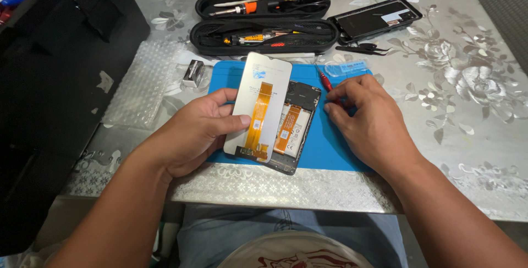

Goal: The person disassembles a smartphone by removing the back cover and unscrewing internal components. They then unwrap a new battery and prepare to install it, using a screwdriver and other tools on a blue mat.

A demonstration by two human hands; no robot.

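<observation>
Left part of opened phone body [297,130] hidden behind lifted screen panel [258,103]. Red-handled tool [325,82] mostly covered by right hand [368,122]; grip on it not discernible. Black case [49,81] cut off at left edge. Small parts in open tool pouch [264,36] too small to identify.

Phone parts on a mat, tool case behind

On the counter [473,136], the opened phone [297,130] lies on the mat [330,147]; the screen panel [261,106] leans over its left side, the tool case [264,26] behind, bubble wrap [140,84] left.
</observation>
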